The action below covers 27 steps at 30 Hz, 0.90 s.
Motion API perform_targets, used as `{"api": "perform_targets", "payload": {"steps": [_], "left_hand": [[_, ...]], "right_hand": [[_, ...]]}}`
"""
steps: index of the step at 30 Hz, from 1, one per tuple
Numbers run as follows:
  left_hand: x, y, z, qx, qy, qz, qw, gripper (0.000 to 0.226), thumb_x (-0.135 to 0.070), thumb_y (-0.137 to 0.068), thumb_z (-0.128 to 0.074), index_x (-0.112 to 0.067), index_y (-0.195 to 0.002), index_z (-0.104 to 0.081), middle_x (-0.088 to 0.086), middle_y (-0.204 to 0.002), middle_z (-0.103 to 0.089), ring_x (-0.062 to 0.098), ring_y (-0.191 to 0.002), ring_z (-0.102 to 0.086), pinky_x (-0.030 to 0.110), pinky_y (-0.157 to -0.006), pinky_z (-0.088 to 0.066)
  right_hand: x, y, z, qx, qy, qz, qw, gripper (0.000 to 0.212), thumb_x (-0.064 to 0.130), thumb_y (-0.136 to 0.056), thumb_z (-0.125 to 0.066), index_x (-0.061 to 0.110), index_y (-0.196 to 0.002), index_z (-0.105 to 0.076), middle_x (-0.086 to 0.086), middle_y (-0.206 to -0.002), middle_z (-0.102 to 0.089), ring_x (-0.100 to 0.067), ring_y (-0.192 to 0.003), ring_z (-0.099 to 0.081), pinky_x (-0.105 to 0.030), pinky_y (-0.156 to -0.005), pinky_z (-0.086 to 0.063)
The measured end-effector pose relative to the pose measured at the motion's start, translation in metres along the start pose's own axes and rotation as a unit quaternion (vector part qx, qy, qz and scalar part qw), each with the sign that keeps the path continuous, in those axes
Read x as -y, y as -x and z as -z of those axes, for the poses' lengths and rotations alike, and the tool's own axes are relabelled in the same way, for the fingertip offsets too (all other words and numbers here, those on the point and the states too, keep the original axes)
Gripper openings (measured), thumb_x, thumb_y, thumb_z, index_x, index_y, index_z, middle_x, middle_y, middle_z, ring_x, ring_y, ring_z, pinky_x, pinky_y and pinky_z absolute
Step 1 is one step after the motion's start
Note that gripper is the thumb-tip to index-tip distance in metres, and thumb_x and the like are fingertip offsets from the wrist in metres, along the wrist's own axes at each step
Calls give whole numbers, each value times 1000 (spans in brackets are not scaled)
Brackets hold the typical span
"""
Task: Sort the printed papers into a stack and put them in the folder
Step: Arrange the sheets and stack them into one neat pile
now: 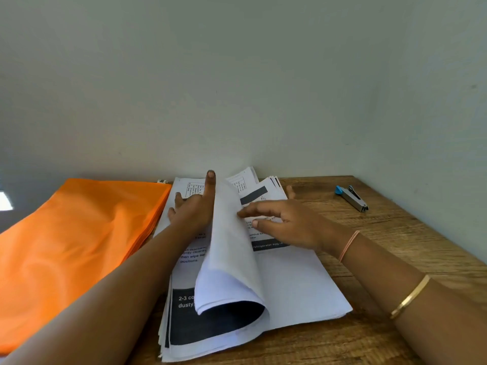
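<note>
**A:** Item one: printed papers (pixel 290 291). Location?

**B:** On the wooden table (pixel 395 246), centre, a loose pile with its long axis running near to far. One lifted sheet (pixel 232 246) curls up from the middle of the pile, and its near end is rolled over.

**A:** Item two: left hand (pixel 193 209).

**B:** Fingers straight, nothing pinched. It lies on the left part of the pile with the index finger upright against the lifted sheet, propping it.

**A:** Item three: right hand (pixel 284 222).

**B:** Fingers loosely extended, not curled round anything. It rests on the right part of the pile with its fingertips touching the right face of the lifted sheet.

**A:** Item four: orange folder (pixel 79 233).

**B:** Left of the pile, flat, right beside the pile's left edge; its long axis also runs near to far. The left hand is the nearer one, so the pile probably travels left to reach it.

**A:** Sundries?

**B:** One stapler (pixel 351 197), far right, well apart from the papers.
</note>
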<state>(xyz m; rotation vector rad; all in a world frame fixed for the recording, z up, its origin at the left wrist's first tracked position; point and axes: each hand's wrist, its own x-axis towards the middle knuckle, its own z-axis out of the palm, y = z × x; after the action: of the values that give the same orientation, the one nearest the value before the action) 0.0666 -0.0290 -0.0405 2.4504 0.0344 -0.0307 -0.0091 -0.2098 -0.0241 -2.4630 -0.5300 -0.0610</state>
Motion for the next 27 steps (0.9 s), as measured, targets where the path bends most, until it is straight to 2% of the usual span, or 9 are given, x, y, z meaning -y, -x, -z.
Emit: {"api": "perform_targets", "payload": {"steps": [3, 6, 9, 13, 17, 19, 22, 25, 27], "left_hand": [[7, -13, 0, 7, 66, 53, 996, 113, -90, -66, 0, -18, -146, -33, 16, -153, -25, 34, -144, -11, 54, -115, -12], [24, -40, -5, 11, 193, 79, 978, 136, -106, -34, -15, -22, -138, -45, 14, -144, -43, 35, -133, -37, 54, -109, -29], [13, -23, 0, -21, 156, 37, 987, 94, -83, -70, -36, -20, -138, -43, 10, -142, -45, 33, -131, -38, 52, -107, -32], [-2, -6, -5, -178, -6, -130, 975, 60, -43, -91, -53, -20, -142, -35, 6, -150, -34, 30, -143, -16, 47, -117, -15], [-17, 7, -15, -89, -16, -286, 954, 43, -34, -99, -40, -24, -140, -38, 0, -139, -49, 28, -138, -27, 45, -114, -17], [-13, 6, -25, -16, -23, -281, 959, 40, -35, -100, -34, -25, -138, -42, -1, -139, -49, 28, -140, -24, 43, -115, -15], [0, -5, -33, 24, -36, -262, 964, 40, -44, -98, -32, -29, -130, -51, -2, -138, -51, 29, -138, -28, 44, -116, -13], [2, -9, -29, 15, -60, -265, 962, 36, -43, -97, -39, -29, -126, -56, -3, -140, -49, 26, -139, -26, 42, -118, -9], [1, -6, -28, 11, -65, -265, 962, 34, -39, -98, -42, -28, -127, -54, -4, -143, -44, 26, -143, -17, 40, -118, -6]], "right_hand": [[4, 2, -3, 11, 39, -3, 999, 27, 40, -94, -52, 39, -119, -61, 21, -137, -47, 20, -109, -19, -50, -118, 0], [5, 2, -4, 13, 77, 9, 997, 27, 44, -92, -53, 41, -118, -61, 19, -140, -46, 16, -117, -17, -49, -116, 6], [6, 2, -5, 22, 105, 11, 994, 29, 46, -93, -52, 43, -120, -60, 22, -138, -48, 6, -134, -20, -51, -115, 9], [7, 2, -7, 37, 134, 19, 990, 32, 44, -94, -51, 41, -125, -57, 21, -139, -48, 0, -139, -21, -53, -114, 10], [6, -1, -9, 31, 80, 11, 996, 36, 33, -87, -46, 37, -120, -62, 12, -140, -50, -4, -139, -23, -47, -115, 15], [4, -2, -7, 46, 35, -5, 998, 34, 25, -87, -46, 31, -113, -67, 6, -132, -58, -8, -131, -39, -44, -119, 3], [1, 1, 3, 8, -72, -28, 997, 32, 15, -84, -47, 24, -98, -75, 5, -113, -68, -14, -108, -59, -42, -103, -44], [-9, -1, 16, -124, -119, -52, 984, 39, -3, -90, -42, 20, -89, -72, 10, -99, -70, -6, -94, -63, -36, -87, -55], [-20, -4, 23, -206, -115, -70, 969, 39, -8, -89, -39, 19, -92, -67, 4, -100, -71, 5, -76, -63, -21, -71, -56]]}}
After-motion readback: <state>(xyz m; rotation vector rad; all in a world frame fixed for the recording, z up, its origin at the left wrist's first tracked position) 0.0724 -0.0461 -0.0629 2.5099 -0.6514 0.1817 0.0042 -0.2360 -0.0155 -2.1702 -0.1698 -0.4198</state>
